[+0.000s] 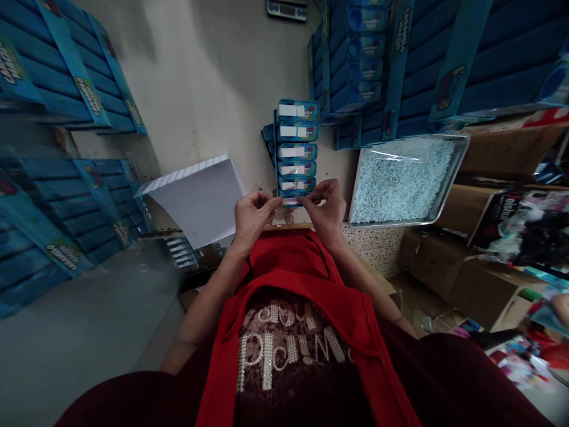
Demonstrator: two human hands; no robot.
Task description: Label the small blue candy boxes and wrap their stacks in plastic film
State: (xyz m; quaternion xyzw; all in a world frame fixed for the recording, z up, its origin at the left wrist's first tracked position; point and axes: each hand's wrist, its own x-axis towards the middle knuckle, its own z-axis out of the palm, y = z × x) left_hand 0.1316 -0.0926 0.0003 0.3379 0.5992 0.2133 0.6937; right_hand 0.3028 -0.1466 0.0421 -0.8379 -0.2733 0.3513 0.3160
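A column of small blue boxes (297, 131) stands on the table in front of me, with white labels across their ends. At the nearest box, a white label (291, 201) lies between my hands. My left hand (254, 218) is closed, its thumb and forefinger pinched at the label's left end. On the other side my right hand (328, 210) pinches at the right end, its other fingers curled. The fingertips partly cover the label and the box's edge. To the left, a sheet of white label paper (200, 201) overhangs the table's front edge.
A clear tray of pale blue pellets (400, 184) sits at the right. Stacked packs of blue boxes stand at the left (66, 77) and back right (400, 65). A small scale (287, 10) is at the back. Cardboard boxes (471, 279) fill the lower right.
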